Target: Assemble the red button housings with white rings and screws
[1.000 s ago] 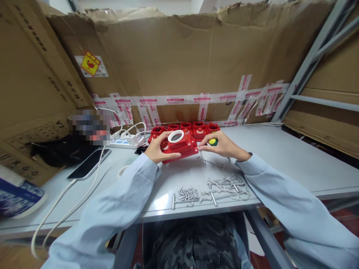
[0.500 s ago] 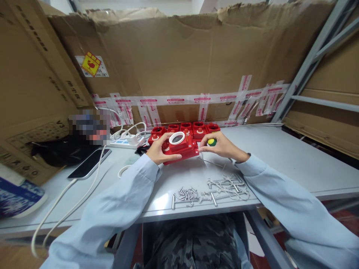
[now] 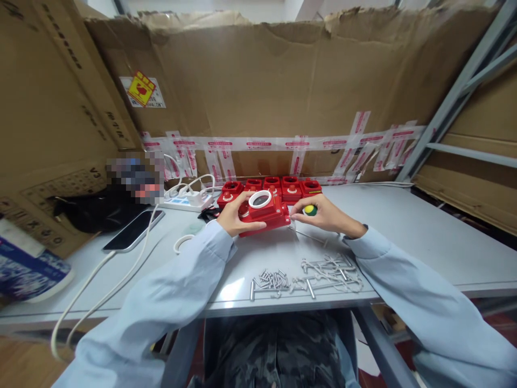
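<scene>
My left hand [image 3: 235, 216] is closed around the left end of a red box [image 3: 270, 220], with the thumb along its near side. A white ring [image 3: 260, 199] surrounds the dark round opening on the box's upper face. My right hand [image 3: 328, 216] is closed round a screwdriver [image 3: 311, 210]; its rounded yellow and green handle end shows in the palm. Those fingertips pinch together beside the right end of the box, and what lies between them is too small to make out. Below on the table is a thin metal rod [image 3: 309, 235].
More red boxes [image 3: 291, 189] stand in a row behind my hands. Small metal pins [image 3: 273, 279] and rods with white cords [image 3: 329, 267] lie near the front edge. A white ring [image 3: 182, 243], phone [image 3: 134, 230], power strip [image 3: 183, 201] and cables are at left. Cardboard [image 3: 250, 81] walls the back.
The whole view has shifted slightly, so everything appears a little further right. Both hands keep their hold beside the red box, and the right fingertips stay at its right end.
</scene>
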{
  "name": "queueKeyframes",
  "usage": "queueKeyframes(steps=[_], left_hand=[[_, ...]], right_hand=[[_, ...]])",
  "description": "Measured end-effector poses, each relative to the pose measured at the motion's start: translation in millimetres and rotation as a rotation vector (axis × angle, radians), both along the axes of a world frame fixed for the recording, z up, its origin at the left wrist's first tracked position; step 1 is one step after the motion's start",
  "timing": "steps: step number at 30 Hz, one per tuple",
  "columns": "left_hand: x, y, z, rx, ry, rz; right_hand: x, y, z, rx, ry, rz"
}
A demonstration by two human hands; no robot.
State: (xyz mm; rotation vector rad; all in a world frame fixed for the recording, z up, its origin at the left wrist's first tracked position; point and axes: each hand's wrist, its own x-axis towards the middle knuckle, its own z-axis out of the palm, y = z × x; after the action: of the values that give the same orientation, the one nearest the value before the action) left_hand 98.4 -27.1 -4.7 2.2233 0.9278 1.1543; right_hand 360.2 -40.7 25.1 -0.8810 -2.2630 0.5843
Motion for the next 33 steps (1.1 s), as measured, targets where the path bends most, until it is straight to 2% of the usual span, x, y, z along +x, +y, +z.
queueKeyframes(steps=[10, 14, 19, 23, 27, 33], left_hand=[[3, -4, -4.4, 0.110, 0.009, 0.079], [6, -6, -5.4, 0.277, 0.025, 0.133], [9, -12, -4.8, 0.583, 0.138, 0.263], [8, -12, -7.0, 0.695, 0.228, 0.261], [8, -6, -8.9, 0.673, 0.198, 0.259], [7, -1, -8.5, 0.441, 0.068, 0.215]], right_hand=[[-1, -1, -3.4, -0.003, -0.081, -0.001], [0, 0, -2.6, -0.010, -0.062, -0.003], [2, 3, -1.3, -0.057, -0.048, -0.019], [2, 7, -3.2, -0.133, -0.035, -0.006], [2, 9, -7.3, -0.011, -0.022, -0.057], [0, 6, -7.7, 0.279, -0.067, -0.065]])
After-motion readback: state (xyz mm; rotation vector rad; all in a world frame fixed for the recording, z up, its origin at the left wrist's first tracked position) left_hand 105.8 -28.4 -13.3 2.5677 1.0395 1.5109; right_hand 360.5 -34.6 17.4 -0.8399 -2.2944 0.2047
